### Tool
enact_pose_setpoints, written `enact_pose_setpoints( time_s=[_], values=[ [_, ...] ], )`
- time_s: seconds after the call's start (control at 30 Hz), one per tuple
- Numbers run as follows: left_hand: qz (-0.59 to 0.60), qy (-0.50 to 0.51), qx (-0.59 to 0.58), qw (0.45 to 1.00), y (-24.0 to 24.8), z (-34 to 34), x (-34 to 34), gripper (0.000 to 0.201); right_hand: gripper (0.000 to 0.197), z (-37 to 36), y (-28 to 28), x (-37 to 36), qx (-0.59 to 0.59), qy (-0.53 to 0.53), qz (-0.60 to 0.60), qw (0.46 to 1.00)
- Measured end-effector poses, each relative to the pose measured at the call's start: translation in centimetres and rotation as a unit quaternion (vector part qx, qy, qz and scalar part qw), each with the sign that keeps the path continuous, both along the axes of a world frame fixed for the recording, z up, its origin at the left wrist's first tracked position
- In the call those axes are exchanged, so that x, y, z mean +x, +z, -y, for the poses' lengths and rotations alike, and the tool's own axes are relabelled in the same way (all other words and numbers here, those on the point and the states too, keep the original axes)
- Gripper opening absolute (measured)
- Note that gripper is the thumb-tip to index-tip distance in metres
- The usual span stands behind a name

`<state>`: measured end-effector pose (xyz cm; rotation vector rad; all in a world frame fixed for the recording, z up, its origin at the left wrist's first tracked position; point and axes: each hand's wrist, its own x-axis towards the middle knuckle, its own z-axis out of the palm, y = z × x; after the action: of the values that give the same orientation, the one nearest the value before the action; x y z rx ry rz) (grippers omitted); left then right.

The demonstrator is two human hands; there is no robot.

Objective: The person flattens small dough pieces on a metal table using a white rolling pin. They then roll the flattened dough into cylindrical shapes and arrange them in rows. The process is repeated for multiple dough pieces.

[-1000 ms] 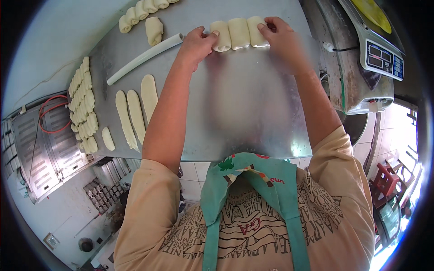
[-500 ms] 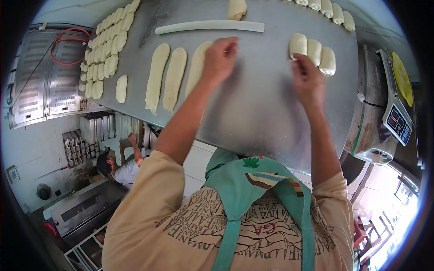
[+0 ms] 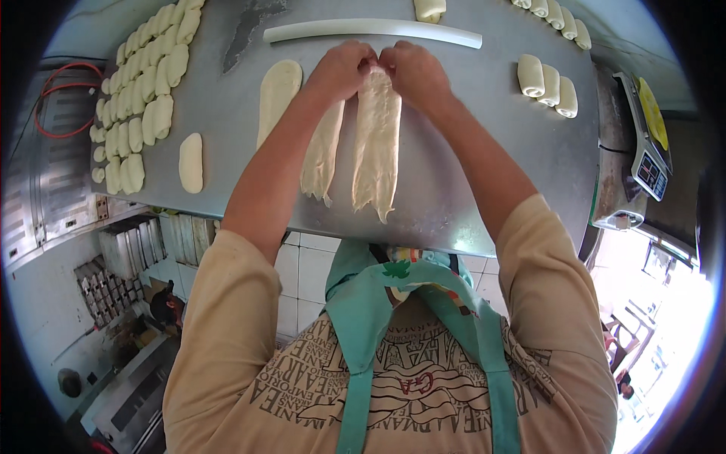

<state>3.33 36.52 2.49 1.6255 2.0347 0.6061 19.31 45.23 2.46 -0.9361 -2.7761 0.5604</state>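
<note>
We locate the dough strip point(image 3: 376, 147) at the upper centre of the frame, flat on the counter point(image 3: 446, 204). Its long axis runs nearly vertically in the frame, from a narrow upper end between the hands to a ragged lower end near the counter's front edge. The strip therefore extends downward in the frame from both grasp points.

We observe the left hand point(image 3: 349, 66) at the upper-left corner of this end and the right hand point(image 3: 414, 72) at the upper-right corner; neither is clearly nearer. On each, the fingers are curled in, with the tips pinching the dough; we cannot tell how deep the grip is.

We note a second strip point(image 3: 321, 163) just left of the first, partly hidden by the left forearm. A white tube point(image 3: 370, 29) lies crosswise just above the hands.
</note>
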Motion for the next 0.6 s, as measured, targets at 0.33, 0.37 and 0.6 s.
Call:
enact_pose_setpoints(
  time_s=[0.33,0.37,0.6],
  values=[
    [0.075,0.062,0.106,0.990,-2.0,3.9,0.7,0.027,0.019,3.4,-2.8,1.4,-0.005,-0.032,-0.140,0.990],
    [0.061,0.079,0.117,0.988,-1.7,3.1,0.3,0.025,0.018,2.7,-1.9,1.3,-0.036,-0.087,-0.150,0.984],
    [0.051,0.052,0.027,0.997,-0.1,2.1,0.0,0.017,0.016,2.7,0.4,1.0,-0.188,-0.208,-0.139,0.950]
  ],
)
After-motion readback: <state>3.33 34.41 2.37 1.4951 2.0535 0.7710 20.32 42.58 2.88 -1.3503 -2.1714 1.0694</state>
